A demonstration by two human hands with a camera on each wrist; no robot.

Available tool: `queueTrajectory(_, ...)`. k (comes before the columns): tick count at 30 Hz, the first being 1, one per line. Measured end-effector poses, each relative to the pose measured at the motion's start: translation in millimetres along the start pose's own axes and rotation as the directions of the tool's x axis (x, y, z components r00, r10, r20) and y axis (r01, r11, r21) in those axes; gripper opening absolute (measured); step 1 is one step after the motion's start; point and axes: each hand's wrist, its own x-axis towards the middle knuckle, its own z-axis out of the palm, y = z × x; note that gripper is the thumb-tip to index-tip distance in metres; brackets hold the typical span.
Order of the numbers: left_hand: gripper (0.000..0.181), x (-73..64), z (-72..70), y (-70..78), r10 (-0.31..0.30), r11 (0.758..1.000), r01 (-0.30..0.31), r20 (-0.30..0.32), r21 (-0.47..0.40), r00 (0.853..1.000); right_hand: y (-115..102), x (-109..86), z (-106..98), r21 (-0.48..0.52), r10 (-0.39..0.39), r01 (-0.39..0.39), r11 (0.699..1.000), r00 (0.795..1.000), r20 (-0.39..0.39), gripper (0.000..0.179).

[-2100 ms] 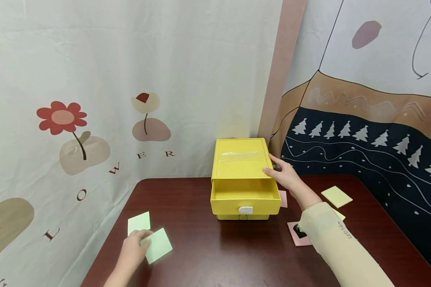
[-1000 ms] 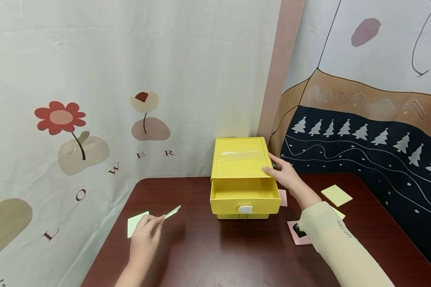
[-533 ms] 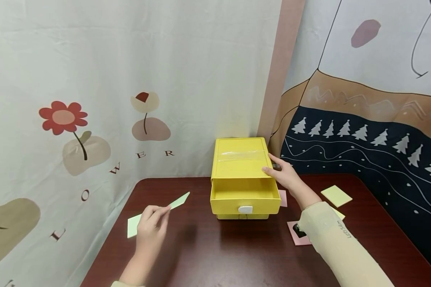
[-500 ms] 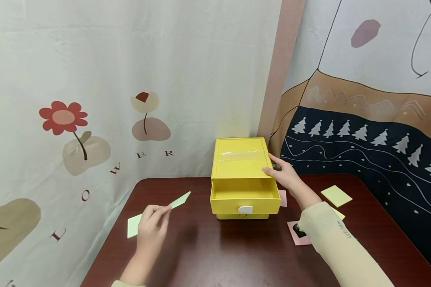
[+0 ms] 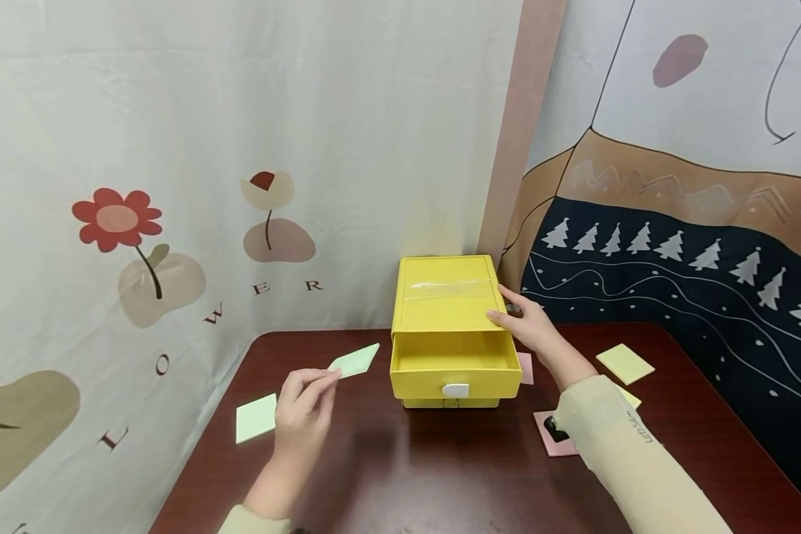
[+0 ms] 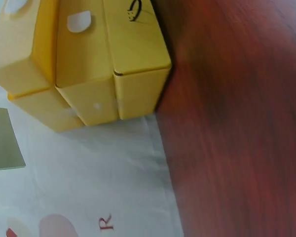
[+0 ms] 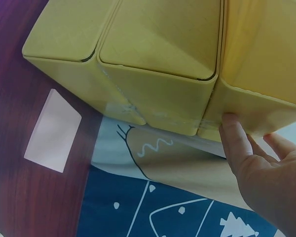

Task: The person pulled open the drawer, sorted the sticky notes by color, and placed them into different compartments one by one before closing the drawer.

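Note:
My left hand (image 5: 303, 411) pinches a pale green sticky note pad (image 5: 355, 361) by its near corner, held above the table left of the yellow drawer box (image 5: 447, 297). In the left wrist view that note pad (image 6: 5, 140) shows at the left edge. The box's top drawer (image 5: 457, 382) is pulled out, and its visible inside holds nothing. My right hand (image 5: 530, 322) rests against the box's right side, thumb at the top edge. In the right wrist view its fingers (image 7: 237, 140) lie extended along the side wall.
Another green note pad (image 5: 256, 417) lies at the table's left. A pink pad (image 5: 526, 368) sits beside the box. Right of it lie a pink pad with a black object (image 5: 555, 430) and yellow pads (image 5: 626, 364), partly behind the right sleeve. A patterned curtain (image 5: 347, 148) hangs behind.
My left hand has lifted the green note pad off the table and carried it right and forward toward the box, turning it. My right hand and the open drawer stay as they were.

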Motion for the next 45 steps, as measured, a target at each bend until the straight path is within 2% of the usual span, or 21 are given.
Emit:
queueTrajectory(9,0.016,14.8,16.1,12.7,0.049,0.998,-0.047,0.028,-0.04,0.998,-0.3,0.6,0.3,0.0,-0.011,0.011,1.0,1.0,0.001,0.077)
queueTrajectory(17,0.016,20.8,31.3,21.2,0.099,0.993,-0.096,0.045,-0.067,0.994,0.2,1.2,0.5,0.002,-0.004,0.004,1.0,1.0,-0.004,0.077)
queueTrajectory(29,0.021,28.7,50.4,30.4,0.225,0.972,-0.212,0.136,-0.1,0.965,1.4,1.8,-0.2,0.012,0.005,-0.005,1.0,1.0,-0.002,0.078)
queueTrajectory(42,0.02,36.4,63.8,38.3,0.272,0.96,-0.253,0.189,-0.116,0.944,0.3,0.5,-0.7,0.01,0.008,-0.008,1.0,1.0,0.0,0.077)
queueTrajectory(45,0.021,38.1,65.4,40.2,0.268,0.961,-0.246,0.203,-0.126,0.942,0.0,0.6,-0.8,0.011,0.005,-0.005,1.0,1.0,0.001,0.077)
